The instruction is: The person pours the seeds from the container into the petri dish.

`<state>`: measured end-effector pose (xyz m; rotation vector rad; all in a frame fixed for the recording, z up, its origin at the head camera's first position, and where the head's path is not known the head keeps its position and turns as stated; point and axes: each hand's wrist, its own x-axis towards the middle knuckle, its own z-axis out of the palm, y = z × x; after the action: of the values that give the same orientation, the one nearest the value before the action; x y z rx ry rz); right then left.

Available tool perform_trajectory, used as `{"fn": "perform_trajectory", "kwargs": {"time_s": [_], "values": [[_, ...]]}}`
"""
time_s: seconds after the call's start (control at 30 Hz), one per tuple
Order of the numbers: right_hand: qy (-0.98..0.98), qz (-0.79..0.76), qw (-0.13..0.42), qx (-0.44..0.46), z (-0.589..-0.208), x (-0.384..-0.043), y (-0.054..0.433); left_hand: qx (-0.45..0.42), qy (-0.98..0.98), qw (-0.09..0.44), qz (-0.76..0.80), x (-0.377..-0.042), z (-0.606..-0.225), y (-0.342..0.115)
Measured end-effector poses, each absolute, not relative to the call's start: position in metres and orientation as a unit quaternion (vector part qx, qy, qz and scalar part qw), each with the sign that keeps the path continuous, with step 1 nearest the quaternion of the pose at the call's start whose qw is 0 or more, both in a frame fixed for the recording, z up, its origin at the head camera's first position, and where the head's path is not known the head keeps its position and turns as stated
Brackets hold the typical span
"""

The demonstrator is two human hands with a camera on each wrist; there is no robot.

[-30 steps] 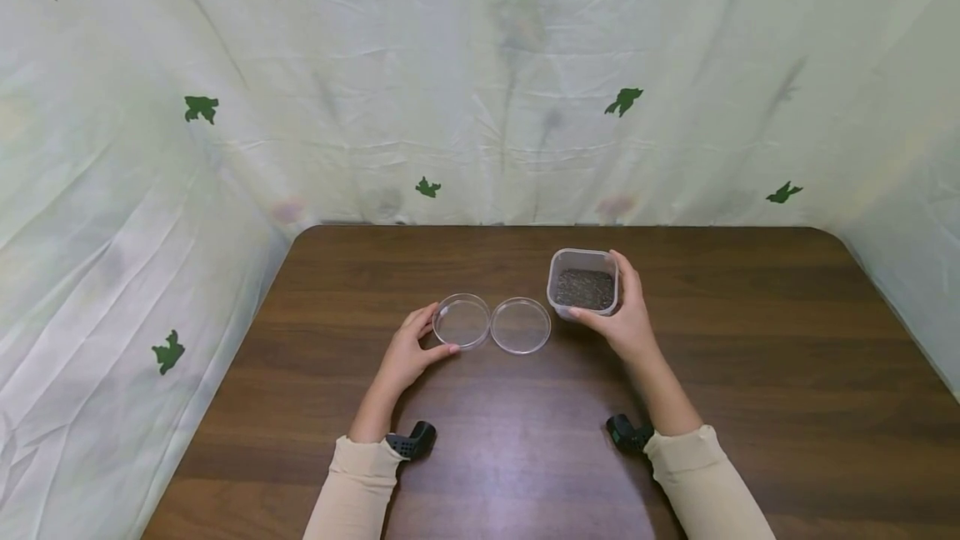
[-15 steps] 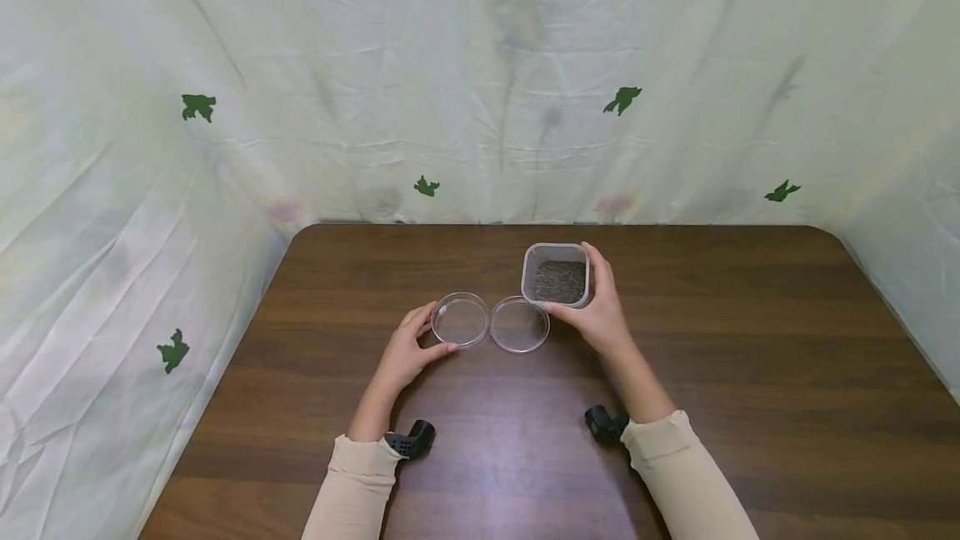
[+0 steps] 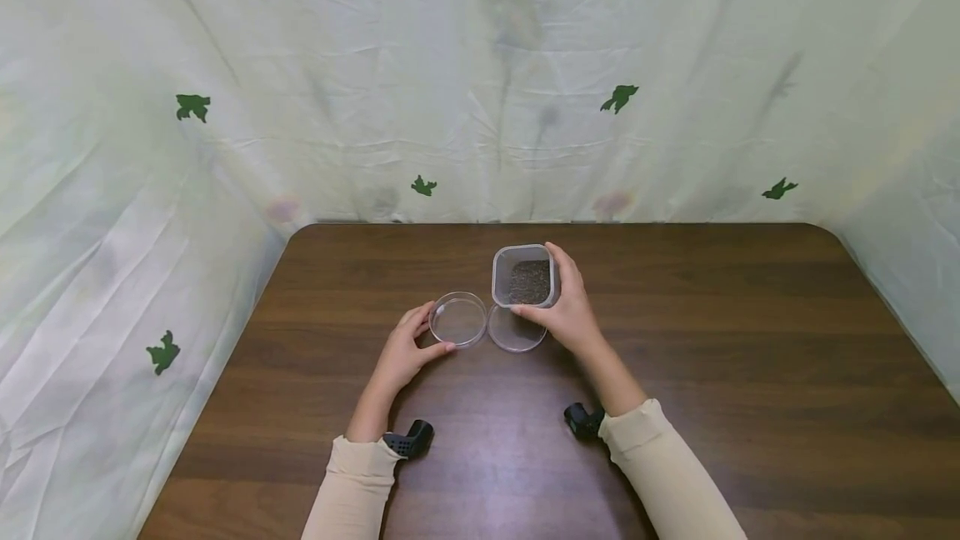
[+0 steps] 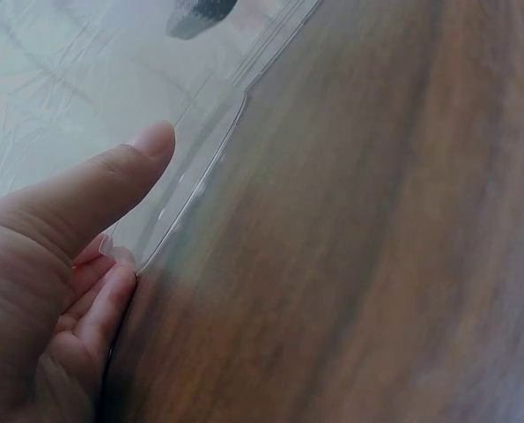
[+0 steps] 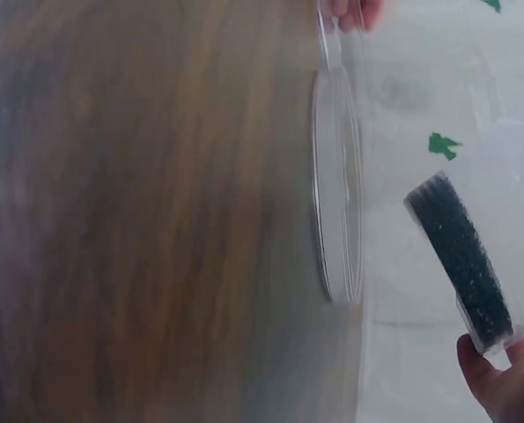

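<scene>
In the head view, two clear petri dish halves lie side by side on the wooden table. My left hand (image 3: 401, 348) holds the rim of the left petri dish (image 3: 459, 322) between thumb and fingers. My right hand (image 3: 566, 315) grips a translucent square plastic tub (image 3: 499, 280), thumb at the near side and fingers at the far side. Dark fine grains (image 3: 529, 282) cover its bottom. The tub overlaps the far part of the right petri dish (image 3: 516, 337). In the right wrist view the tub appears raised above the tabletop, its dark grains (image 5: 460, 256) showing through the wall.
The brown wooden table (image 3: 750, 357) stretches out on both sides of the hands. Behind it and at the sides hangs a pale curtain (image 3: 450, 90) with green bird and leaf prints. Black wrist cameras (image 3: 412, 438) sit at both cuffs.
My right hand has carried the tub leftward, from the right of the dishes to over the far part of the right one. The left hand stays at its dish.
</scene>
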<state>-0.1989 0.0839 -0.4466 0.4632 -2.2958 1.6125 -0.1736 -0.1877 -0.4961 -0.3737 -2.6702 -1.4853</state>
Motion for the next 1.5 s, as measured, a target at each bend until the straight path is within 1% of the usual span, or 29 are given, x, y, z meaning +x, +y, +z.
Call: {"fn": "perform_trajectory", "kwargs": {"time_s": [0.5, 0.87, 1.5], "values": [[-0.835, 0.485, 0.169, 0.199, -0.449, -0.202, 0.061, -0.126, -0.865, 0.034, -0.484, -0.174, -0.497, -0.189], [-0.855, 0.413, 0.198, 0.242, -0.45, -0.203, 0.054, -0.125, -0.862, 0.032, -0.49, -0.175, -0.497, -0.188], [-0.884, 0.335, 0.189, 0.266, -0.445, -0.201, 0.044, -0.119, -0.86, 0.027, -0.496, -0.173, -0.496, -0.188]]}}
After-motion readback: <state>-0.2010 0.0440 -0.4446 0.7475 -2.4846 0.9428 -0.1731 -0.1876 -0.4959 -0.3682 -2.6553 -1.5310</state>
